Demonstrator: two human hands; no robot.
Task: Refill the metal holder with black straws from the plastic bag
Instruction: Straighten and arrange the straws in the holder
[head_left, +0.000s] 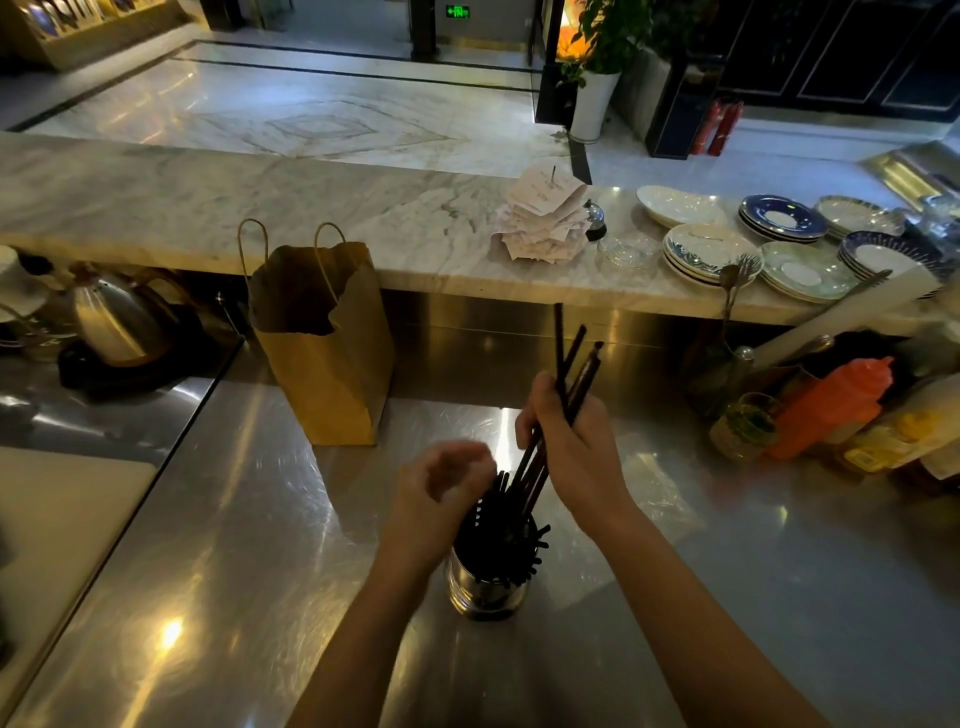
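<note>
A shiny metal holder (485, 592) stands on the steel counter, packed with black straws (506, 525) that fan out over its rim. My right hand (571, 441) grips a small bunch of black straws (569, 364); their lower ends reach down into the holder and their tops point up and away. My left hand (441, 493) hovers blurred just left of the holder's top with fingers loosely curled, holding nothing that I can see. A clear plastic bag (654, 493) lies flat on the counter to the right of my right arm.
A brown paper bag (322, 338) stands open behind the holder. A kettle (114, 317) sits at the left. Bottles and an orange container (831, 410) crowd the right side. The marble ledge (260, 208) behind carries stacked plates (701, 254), receipts and a bell.
</note>
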